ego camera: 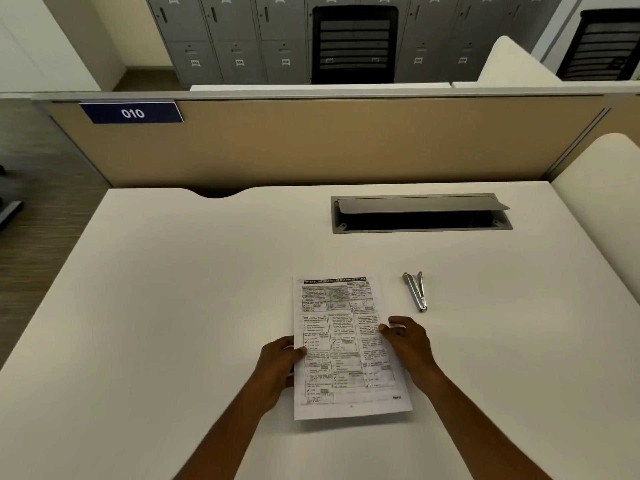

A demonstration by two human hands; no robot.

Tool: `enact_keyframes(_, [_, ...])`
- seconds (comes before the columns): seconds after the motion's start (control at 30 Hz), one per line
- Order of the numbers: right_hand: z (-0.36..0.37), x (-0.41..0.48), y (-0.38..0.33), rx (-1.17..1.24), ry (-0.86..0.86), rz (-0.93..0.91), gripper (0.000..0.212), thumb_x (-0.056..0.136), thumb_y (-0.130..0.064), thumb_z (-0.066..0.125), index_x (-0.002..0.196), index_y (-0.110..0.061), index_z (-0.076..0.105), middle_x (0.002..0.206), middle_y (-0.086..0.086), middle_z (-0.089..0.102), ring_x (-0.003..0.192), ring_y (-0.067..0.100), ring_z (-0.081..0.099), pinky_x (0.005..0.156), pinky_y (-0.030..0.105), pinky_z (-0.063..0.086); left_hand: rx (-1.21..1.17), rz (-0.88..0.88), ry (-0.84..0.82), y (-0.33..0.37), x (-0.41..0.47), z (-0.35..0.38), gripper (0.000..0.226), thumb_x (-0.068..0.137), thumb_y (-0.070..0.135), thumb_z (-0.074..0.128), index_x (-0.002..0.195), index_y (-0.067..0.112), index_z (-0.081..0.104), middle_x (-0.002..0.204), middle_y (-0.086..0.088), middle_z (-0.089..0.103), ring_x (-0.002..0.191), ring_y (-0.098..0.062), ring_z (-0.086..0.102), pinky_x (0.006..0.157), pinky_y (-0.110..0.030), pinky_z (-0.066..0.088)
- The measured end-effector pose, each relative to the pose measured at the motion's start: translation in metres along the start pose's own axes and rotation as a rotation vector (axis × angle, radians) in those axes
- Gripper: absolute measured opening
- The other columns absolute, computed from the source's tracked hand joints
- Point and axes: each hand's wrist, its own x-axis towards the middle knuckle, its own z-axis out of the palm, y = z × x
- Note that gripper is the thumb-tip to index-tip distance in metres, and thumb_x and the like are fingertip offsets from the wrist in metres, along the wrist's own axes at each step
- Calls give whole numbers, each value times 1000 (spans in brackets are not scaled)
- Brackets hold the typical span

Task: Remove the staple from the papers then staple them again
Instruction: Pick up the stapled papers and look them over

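Containers first: a grey recessed cable box point(420, 213) is set into the far right part of the white worktop point(173, 306). Its flap point(419, 204) is tipped up at the far edge, the opening below it is dark, and the contents cannot be made out. Behind the beige partition point(329, 147) stands a bank of grey lockers point(235, 36), all doors closed, with a black mesh chair point(354, 43) in front of them. Writing: a blue sign point(131, 113) on the partition's upper left reads "010" in white. The lockers carry small number tags, of which 027 and 028 can be read; the rest are too blurred. The papers point(346, 344) lie portrait-wise at centre near, printed side up, in boxed columns of small text with tick marks. The black header bar reads "POVERTY ESTIMATES – HUMAN POVERTY LINE", and "Page" sits at the lower right with its number unreadable. Whether a staple sits in a corner cannot be told at this size. The left hand point(277, 367) grips the sheets' left edge, thumb on top and fingers curled beneath. The right hand point(408, 342) pinches the right edge about mid-height, thumb tip on the page and fingers bent behind. The near edge of the sheets throws a shadow on the worktop. The stapler point(415, 291), bare metal, lies on the worktop to the right of the papers' top, apart from them and from both hands, its two arms splayed at the far end.
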Motion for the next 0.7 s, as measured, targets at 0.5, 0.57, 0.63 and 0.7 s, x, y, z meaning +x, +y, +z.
enact_keyframes(0.5, [-5, -22, -1, 165, 6, -95, 20, 88, -9, 75, 107, -14, 73, 104, 6, 78, 96, 25, 75, 91, 45, 60, 134, 154, 104, 6, -7, 8, 16, 100, 27, 66, 114, 21, 73, 95, 0, 83, 85, -20, 81, 69, -36, 65])
enact_keyframes(0.57, [-10, -25, -9, 222, 12, -96, 22, 88, -7, 75, 108, -13, 73, 105, 8, 78, 98, 27, 75, 92, 45, 59, 127, 200, 106, 17, -11, 10, 15, 100, 31, 67, 111, 24, 74, 93, 3, 83, 83, -17, 81, 63, -30, 62])
enact_keyframes(0.63, [-14, -31, -18, 252, 2, -116, 23, 88, -6, 74, 111, -11, 72, 106, 8, 78, 98, 27, 75, 90, 44, 60, 115, 268, 112, 30, -16, 12, 13, 100, 33, 67, 106, 26, 75, 94, 4, 83, 83, -14, 80, 63, -30, 61])
enact_keyframes(0.7, [-19, -39, -27, 274, -14, -142, 24, 89, -6, 74, 112, -10, 72, 106, 8, 78, 98, 26, 75, 87, 41, 61, 80, 336, 111, 45, -21, 14, 13, 100, 34, 67, 101, 25, 76, 94, 2, 83, 85, -17, 80, 72, -39, 64])
